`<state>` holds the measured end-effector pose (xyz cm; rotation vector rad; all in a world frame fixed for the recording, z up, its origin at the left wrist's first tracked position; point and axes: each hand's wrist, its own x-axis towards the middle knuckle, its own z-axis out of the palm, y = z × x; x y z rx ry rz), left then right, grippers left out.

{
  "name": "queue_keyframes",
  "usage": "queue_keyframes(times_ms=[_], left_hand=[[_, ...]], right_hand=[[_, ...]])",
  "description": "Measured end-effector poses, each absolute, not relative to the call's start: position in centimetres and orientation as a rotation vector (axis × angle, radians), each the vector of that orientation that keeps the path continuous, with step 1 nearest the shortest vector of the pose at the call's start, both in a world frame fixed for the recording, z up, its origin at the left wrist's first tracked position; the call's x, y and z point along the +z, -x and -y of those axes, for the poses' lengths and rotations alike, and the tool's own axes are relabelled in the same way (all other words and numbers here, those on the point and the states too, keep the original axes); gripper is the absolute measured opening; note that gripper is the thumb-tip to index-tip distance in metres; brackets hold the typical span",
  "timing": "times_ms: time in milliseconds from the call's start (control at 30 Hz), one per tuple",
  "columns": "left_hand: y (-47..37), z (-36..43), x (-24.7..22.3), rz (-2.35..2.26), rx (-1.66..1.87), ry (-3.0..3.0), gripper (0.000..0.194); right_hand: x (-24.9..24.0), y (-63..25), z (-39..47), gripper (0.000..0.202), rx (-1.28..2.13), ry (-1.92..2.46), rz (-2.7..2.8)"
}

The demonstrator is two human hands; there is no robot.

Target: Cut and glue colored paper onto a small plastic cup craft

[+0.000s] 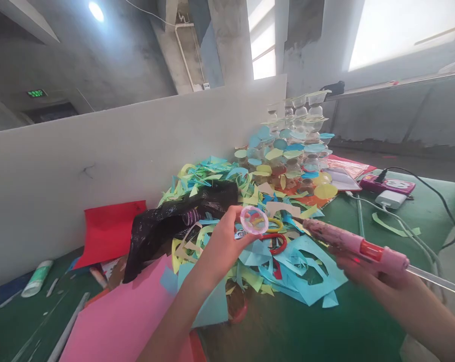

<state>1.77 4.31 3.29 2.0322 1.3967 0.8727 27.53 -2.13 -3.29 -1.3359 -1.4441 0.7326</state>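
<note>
My left hand (227, 239) pinches a small clear plastic cup (254, 220) by its side, with its round pinkish-white rim facing me. In my right hand (374, 274) is a pink glue gun (357, 246), its nozzle pointing left toward the cup but apart from it. A clear glue stick (438, 281) sticks out of the gun's back end. Scissors with a red handle (276, 243) lie among the paper scraps just behind the cup. A yellow ring-shaped piece (274, 224) shows beside them. The fingers round the gun's grip are partly hidden.
Blue and green paper scraps (302, 274) cover the green table's middle. Stacked clear cups with paper discs (295, 146) stand at the back. A purple power strip (387, 185) with cables lies right. Pink paper (125, 317), a black plastic bag (152, 236) and red paper (112, 231) lie left.
</note>
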Motion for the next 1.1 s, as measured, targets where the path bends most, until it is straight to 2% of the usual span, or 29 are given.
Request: queue_keyframes(times_ms=[100,233,1100], left_hand=[[-2.2,-3.9,3.3,-1.401,0.863,-2.059,0.037],[-2.6,-3.4,3.4,-1.402,0.813,-2.069,0.039],[-3.1,-3.2,3.2,-1.381,0.837,-2.066,0.039]], right_hand=[[-3.7,-27.0,2.7,0.048,0.968,1.245,1.474],[-4.3,-26.6,3.0,0.048,1.057,1.188,1.44],[-3.7,-26.8,3.1,0.043,1.091,1.13,1.442]])
